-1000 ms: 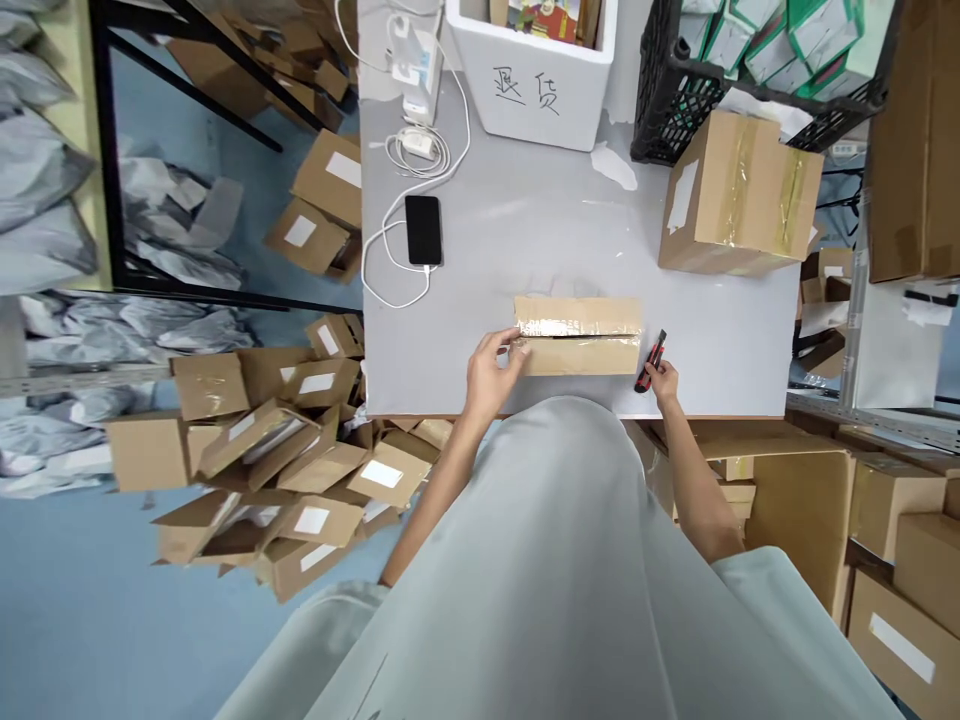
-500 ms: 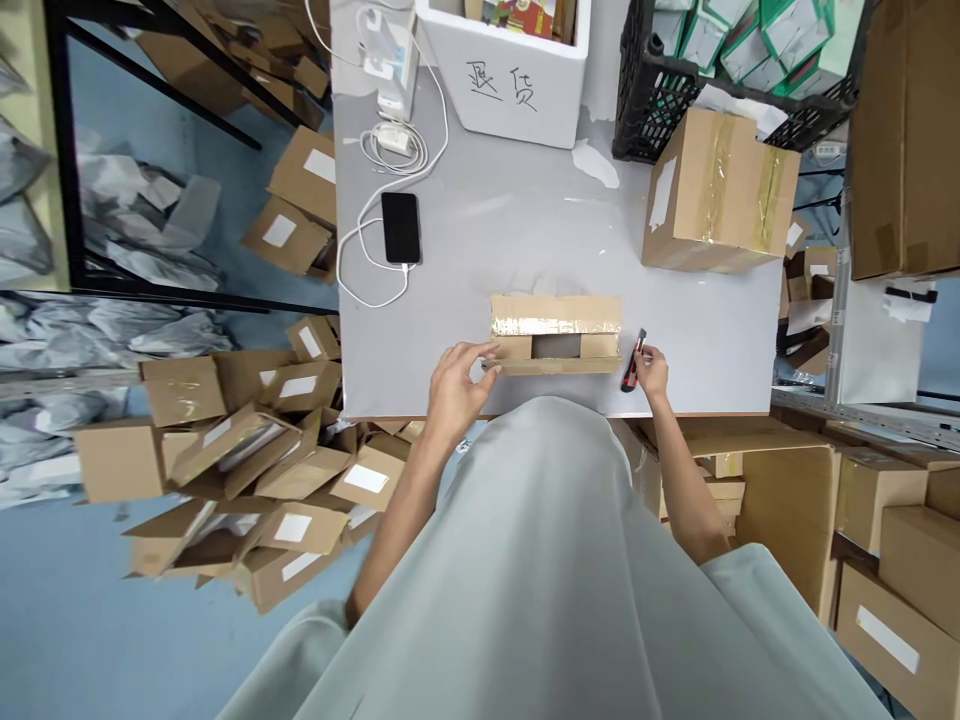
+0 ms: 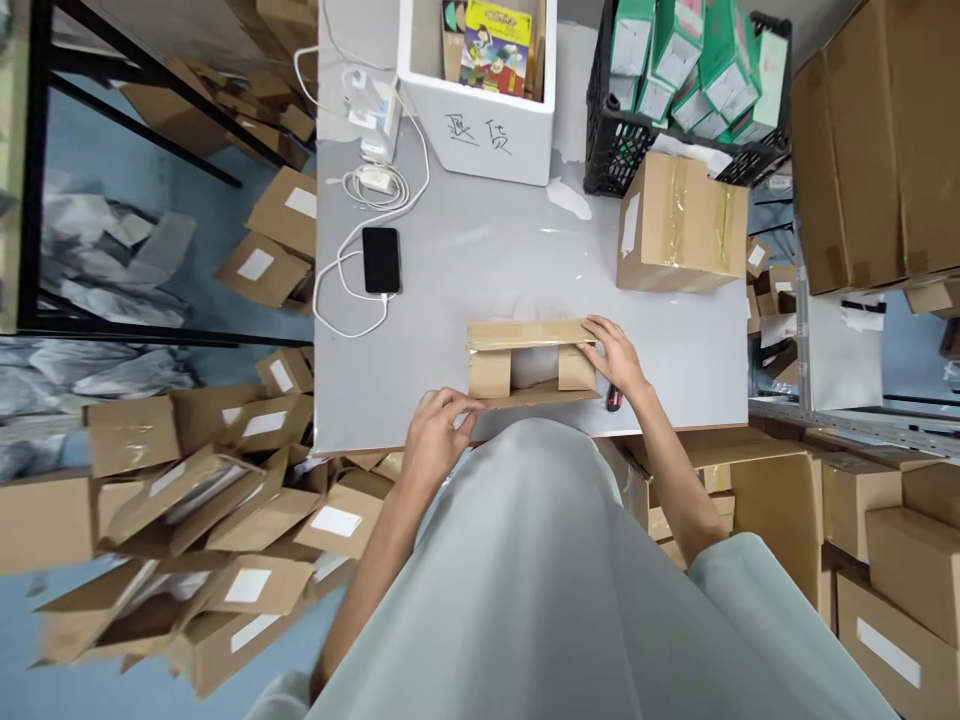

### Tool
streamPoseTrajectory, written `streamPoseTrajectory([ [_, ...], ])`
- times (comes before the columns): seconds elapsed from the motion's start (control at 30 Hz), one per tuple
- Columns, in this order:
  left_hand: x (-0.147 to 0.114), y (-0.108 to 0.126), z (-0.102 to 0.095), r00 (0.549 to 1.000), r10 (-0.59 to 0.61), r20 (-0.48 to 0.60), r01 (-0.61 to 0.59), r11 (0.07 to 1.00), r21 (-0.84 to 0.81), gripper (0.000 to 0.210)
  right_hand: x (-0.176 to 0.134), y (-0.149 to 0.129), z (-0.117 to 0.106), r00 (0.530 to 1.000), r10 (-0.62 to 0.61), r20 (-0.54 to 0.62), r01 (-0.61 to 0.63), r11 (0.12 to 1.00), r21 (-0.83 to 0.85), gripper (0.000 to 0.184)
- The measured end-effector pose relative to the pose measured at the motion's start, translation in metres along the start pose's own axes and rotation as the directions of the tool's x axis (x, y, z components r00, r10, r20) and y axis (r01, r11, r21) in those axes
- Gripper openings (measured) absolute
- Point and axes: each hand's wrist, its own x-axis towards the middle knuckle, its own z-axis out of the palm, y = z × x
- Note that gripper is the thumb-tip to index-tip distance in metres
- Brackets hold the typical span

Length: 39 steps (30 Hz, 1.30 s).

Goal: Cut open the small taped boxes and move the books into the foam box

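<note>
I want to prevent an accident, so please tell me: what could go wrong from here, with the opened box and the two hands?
The red-and-black utility knife is partly hidden by the right hand; if its blade is out, which I cannot see, it might nick that hand. The opened cardboard box is close to the near edge of the table, so if the left hand, at the near flap, pulls hard, the box could slide off.

Handwritten Chinese was legible.
The black characters 退货 (image 3: 478,134) stood on the near wall of the white rectangular foam box (image 3: 487,160).
</note>
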Motion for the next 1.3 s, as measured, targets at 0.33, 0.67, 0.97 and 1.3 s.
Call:
streamPoseTrajectory([
  [0.33, -0.015, -0.012, 0.026, 0.949, -0.011, 0.315, -0.027, 0.993, 0.117, 0.024, 0.073, 0.014, 0.016, 0.906, 0.399, -0.140, -0.367, 0.907, 0.207, 0.043],
  [0.67, -0.004, -0.001, 0.046, 0.870, -0.156, 0.468, 0.123, 0.987, 0.101, 0.026, 0.069, 0.004, 0.035, 0.923, 0.342, -0.177, -0.340, 0.940, 0.043, 0.040],
  [0.97, 0.037, 0.042, 0.031, 0.956, 0.044, 0.289, -0.075, 0.992, 0.097, 0.040, -0.035, -0.089, 0.034, 0.945, 0.094, -0.312, -0.144, 0.979, -0.143, 0.043],
  [1.3, 0.053, 0.038, 0.058, 0.901, 0.092, 0.424, -0.230, 0.930, 0.288, 0.034, -0.037, -0.104, 0.037, 0.911, 0.140, 0.388, -0.018, 0.953, -0.302, 0.037],
])
